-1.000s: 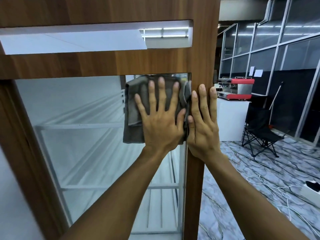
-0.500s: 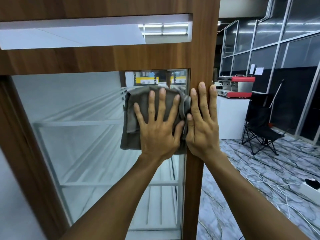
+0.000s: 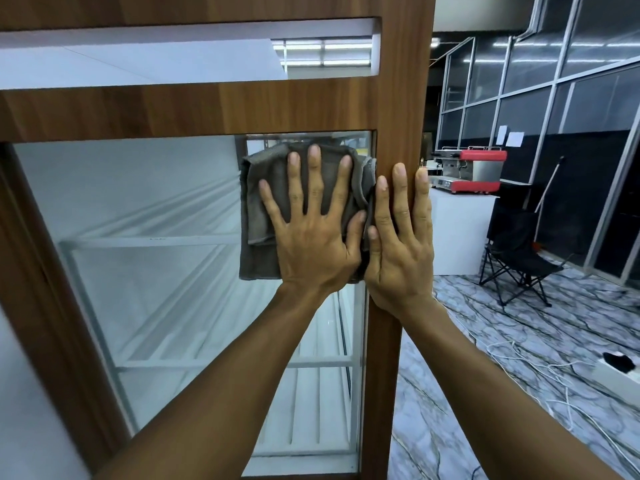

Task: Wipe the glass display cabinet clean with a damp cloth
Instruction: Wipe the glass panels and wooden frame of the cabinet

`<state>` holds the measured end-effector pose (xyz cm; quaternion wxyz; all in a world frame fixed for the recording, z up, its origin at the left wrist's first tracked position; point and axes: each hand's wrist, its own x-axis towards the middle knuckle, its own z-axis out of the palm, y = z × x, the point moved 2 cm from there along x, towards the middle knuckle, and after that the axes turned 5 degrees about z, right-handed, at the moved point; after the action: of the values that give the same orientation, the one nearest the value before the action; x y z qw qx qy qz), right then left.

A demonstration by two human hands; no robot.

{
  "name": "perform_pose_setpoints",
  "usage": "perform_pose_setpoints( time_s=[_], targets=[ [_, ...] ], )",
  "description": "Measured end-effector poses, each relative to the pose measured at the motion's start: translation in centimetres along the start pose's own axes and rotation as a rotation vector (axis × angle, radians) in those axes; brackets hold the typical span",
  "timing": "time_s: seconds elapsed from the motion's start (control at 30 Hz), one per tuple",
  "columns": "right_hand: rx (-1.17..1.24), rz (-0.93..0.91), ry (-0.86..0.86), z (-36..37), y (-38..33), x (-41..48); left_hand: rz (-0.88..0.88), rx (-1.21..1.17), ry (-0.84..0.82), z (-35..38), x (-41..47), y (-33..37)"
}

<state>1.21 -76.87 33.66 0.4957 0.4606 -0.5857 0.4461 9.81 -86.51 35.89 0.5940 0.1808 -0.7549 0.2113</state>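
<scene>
Well, I'm early in the wipe, working the top right corner of the glass pane (image 3: 156, 220).
I have the left hand (image 3: 311, 237) pressing the grey cloth (image 3: 258, 202) flat, fingers spread; the right hand (image 3: 401, 251) rests straight-fingered on the wooden frame (image 3: 401, 81). I judge the glass below is not yet wiped.

My left hand (image 3: 311, 237) lies flat, fingers spread, pointing to twelve o'clock. My right hand (image 3: 398, 251) lies flat at its three o'clock, fingers straight, thumbs side by side. My left forearm (image 3: 225, 375) enters from seven o'clock, my right forearm (image 3: 485, 393) from five.
</scene>
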Motion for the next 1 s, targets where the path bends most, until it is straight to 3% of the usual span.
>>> perform_pose_setpoints(
  time_s=[0.17, 0.33, 0.57, 0.63, 0.73, 0.77, 0.93, 1.0],
  targets=[
    [0.025, -0.004, -0.004, 0.0, 0.2, 0.0, -0.072, -0.015, 0.023, 0.3, 0.1, 0.5],
    [0.038, -0.013, -0.014, 0.0, 0.4, -0.1, 0.101, -0.013, -0.099, 1.2, -7.1, 0.4],
    [0.063, -0.006, 0.002, 0.2, 0.4, -0.2, 0.253, -0.029, -0.021, -0.1, 0.6, -0.7],
    [-0.011, -0.001, 0.011, 0.1, 0.3, -0.2, 0.136, 0.000, 0.003, -0.4, -0.1, -3.2],
    [-0.134, -0.010, 0.009, 0.4, -0.8, 0.3, -0.239, 0.069, 0.040, -1.1, -1.3, -5.5],
    [-0.159, -0.011, 0.007, 0.6, -1.5, 0.6, -0.267, 0.080, 0.025, -1.3, -1.3, -5.2],
    [-0.191, -0.024, -0.009, 2.1, -4.4, 2.0, 0.233, 0.000, -0.039, -1.5, -0.7, -5.5],
    [-0.230, -0.043, -0.012, 2.5, -4.6, 1.9, 0.160, 0.012, -0.003, -1.9, -0.8, -8.0]
  ],
)
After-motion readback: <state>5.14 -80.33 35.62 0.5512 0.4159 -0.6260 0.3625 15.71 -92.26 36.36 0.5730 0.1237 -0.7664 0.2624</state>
